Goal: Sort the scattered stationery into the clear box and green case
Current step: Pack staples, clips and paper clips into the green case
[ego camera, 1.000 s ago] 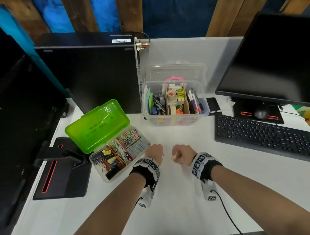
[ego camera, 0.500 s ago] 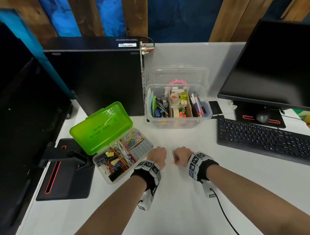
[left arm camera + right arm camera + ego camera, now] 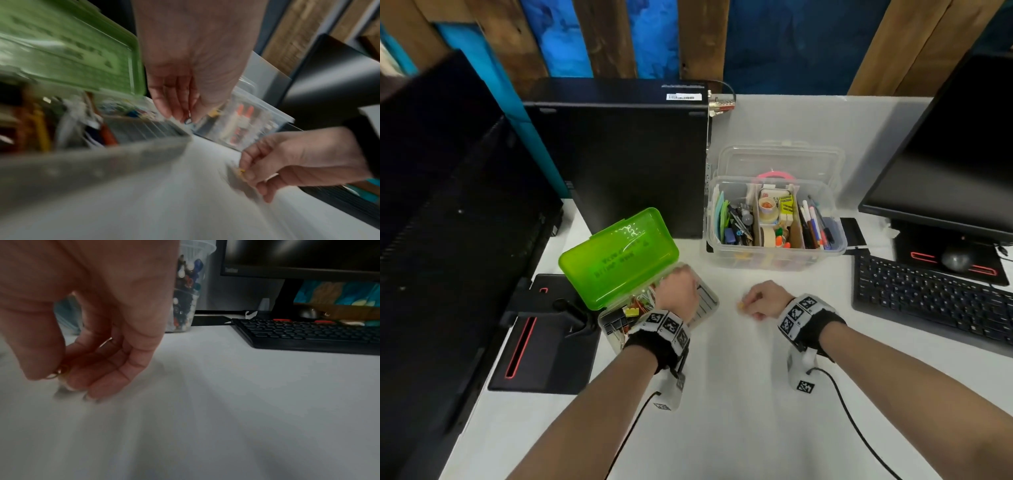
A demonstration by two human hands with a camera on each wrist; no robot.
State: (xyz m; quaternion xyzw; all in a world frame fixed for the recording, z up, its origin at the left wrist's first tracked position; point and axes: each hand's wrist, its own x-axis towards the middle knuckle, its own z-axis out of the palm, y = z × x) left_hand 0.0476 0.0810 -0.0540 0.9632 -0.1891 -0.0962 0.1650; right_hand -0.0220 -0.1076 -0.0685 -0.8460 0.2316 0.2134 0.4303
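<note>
The green case (image 3: 619, 253) lies open at the left, lid up, its clear tray (image 3: 709, 308) full of clips and staples. My left hand (image 3: 678, 284) hovers over the tray's right end. In the left wrist view its fingertips (image 3: 174, 112) point down and pinch a small dark clip (image 3: 188, 121). My right hand (image 3: 744, 305) is low over the white table, pinching a small yellow clip (image 3: 739, 304) between thumb and fingertips (image 3: 69, 382). The clear box (image 3: 774, 253) stands behind, filled with pens, tape and notes.
A black computer tower (image 3: 626, 164) stands behind the green case. A monitor foot (image 3: 544, 346) lies at the left, and a keyboard (image 3: 928, 298), a mouse (image 3: 957, 260) and a monitor (image 3: 955, 164) at the right. The clear box's lid (image 3: 780, 161) leans behind it.
My left hand has moved left from the middle of the table to over the green case's tray. My right hand has stayed in place with the yellow clip.
</note>
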